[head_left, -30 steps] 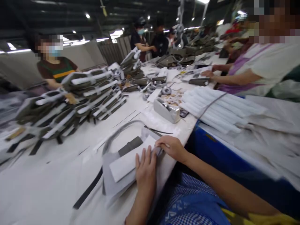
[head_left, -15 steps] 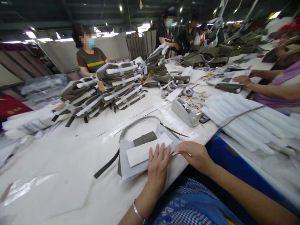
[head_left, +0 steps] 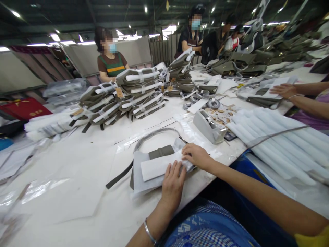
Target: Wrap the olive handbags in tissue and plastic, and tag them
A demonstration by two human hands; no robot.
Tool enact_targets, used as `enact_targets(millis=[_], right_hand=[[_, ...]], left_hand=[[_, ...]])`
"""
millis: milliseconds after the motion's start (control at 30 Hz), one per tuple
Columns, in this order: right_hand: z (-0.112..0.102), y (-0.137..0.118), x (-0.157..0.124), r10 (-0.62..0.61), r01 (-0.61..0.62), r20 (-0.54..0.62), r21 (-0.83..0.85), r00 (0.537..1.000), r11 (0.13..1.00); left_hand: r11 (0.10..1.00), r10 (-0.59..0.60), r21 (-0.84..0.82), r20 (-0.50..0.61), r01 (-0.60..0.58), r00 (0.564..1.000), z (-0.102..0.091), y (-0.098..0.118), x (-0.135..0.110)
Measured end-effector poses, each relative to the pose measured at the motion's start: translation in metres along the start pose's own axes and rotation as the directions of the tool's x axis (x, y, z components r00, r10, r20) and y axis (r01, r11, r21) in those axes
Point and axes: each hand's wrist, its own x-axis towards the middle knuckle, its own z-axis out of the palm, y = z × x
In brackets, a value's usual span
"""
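A folded olive-grey bag piece (head_left: 161,152) lies on the table, partly covered by a thin greyish wrapping sheet (head_left: 144,187) and a white foam strip (head_left: 154,169). My left hand (head_left: 173,181) rests flat on the strip and sheet, fingers stretched out. Bent over the right end of the strip, my right hand (head_left: 196,156) has its fingers pressed together on a folded-over part of the sheet; its fingertips are partly hidden. A strap (head_left: 140,142), partly wrapped in clear film, loops behind the bag, and its dark end sticks out left.
A tape dispenser (head_left: 209,127) stands behind my right hand. Bundled white foam tubes (head_left: 272,140) lie to the right, near a co-worker's hand (head_left: 285,91). Wrapped olive bags (head_left: 138,89) are stacked across the table (head_left: 64,185); other people stand behind.
My right hand has moved up and left from the package's right edge onto its top, folding the sheet's edge over. My left hand stays pressed down. The view has turned slightly left.
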Motion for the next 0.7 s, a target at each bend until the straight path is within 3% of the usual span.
enact_targets(millis=[233, 367, 600, 700], right_hand=[[0.002, 0.013, 0.017, -0.004, 0.000, 0.115, 0.032, 0.993, 0.999], [0.001, 0.016, 0.020, -0.020, 0.014, 0.130, 0.048, 0.991, 0.999], [0.009, 0.013, 0.014, -0.010, 0.007, 0.035, 0.086, 0.999, 0.996], [-0.003, 0.013, 0.006, -0.007, 0.012, -0.053, 0.094, 0.999, 0.995]], left_hand=[[0.999, -0.045, -0.026, 0.032, 0.045, 0.998, -0.002, 0.000, 0.002], [1.000, -0.014, -0.007, 0.037, 0.014, 0.999, -0.008, 0.000, 0.004], [1.000, -0.016, 0.020, 0.077, 0.015, 0.997, -0.005, 0.001, 0.009], [1.000, -0.027, 0.007, 0.098, 0.026, 0.995, -0.002, 0.000, 0.009]])
